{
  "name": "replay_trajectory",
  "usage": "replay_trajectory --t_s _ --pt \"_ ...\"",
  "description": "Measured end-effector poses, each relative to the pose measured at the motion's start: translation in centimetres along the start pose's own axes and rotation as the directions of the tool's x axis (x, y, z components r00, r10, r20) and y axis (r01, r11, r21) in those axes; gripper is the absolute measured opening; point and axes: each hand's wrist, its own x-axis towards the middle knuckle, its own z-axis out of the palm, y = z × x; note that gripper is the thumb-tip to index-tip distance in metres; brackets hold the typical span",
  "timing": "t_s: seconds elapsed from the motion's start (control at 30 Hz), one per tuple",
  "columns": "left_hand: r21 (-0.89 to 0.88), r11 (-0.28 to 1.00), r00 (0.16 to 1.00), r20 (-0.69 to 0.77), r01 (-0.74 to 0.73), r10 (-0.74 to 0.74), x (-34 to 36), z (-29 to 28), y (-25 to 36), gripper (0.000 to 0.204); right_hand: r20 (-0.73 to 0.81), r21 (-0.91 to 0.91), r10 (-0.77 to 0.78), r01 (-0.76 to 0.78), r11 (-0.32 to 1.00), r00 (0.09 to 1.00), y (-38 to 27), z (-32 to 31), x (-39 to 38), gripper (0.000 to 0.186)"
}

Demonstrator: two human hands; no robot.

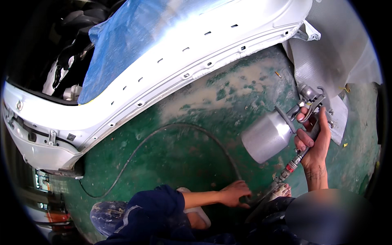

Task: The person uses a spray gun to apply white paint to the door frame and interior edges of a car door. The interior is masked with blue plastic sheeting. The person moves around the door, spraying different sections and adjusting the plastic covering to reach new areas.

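Note:
My right hand (318, 141) is wrapped round the grip of a metal spray gun (313, 104), with fingers at its trigger. A large silver paint cup (267, 136) hangs tilted from the gun, left of the hand. A coupling with a red band (290, 166) joins the gun's lower end to the air hose. At lower centre, my left hand (234, 194) is closed round the dark air hose (179, 123); the hidden palm side covers part of the grip. From there the hose loops left over the floor.
A white car body shell (171, 77) with slotted sill runs across the upper left, partly covered by blue sheeting (122, 45). Silver sheeting (314, 61) hangs at the right, near the gun. The green floor (163, 163) has pale dusty patches. My shoe (279, 192) is below the coupling.

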Motion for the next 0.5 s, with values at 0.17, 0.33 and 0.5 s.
replay_trajectory --t_s 0.17,0.33,0.5 --pt "-0.028 0.978 0.927 0.325 0.209 -0.189 -6.7 -2.6 2.6 0.048 -0.038 -0.277 -0.044 0.032 0.96 0.998 -1.3 -2.0 1.1 0.053" --pt "0.262 0.914 0.869 0.314 0.309 -0.383 -9.8 -5.5 1.2 0.055 -0.115 -0.484 -0.069 0.005 0.875 0.991 2.4 -4.7 2.5 0.053" --pt "0.329 0.882 0.851 0.294 0.338 -0.436 -8.0 -5.5 -0.9 0.053 0.051 -0.493 -0.042 0.062 0.868 0.998 4.5 -4.6 3.3 0.05"
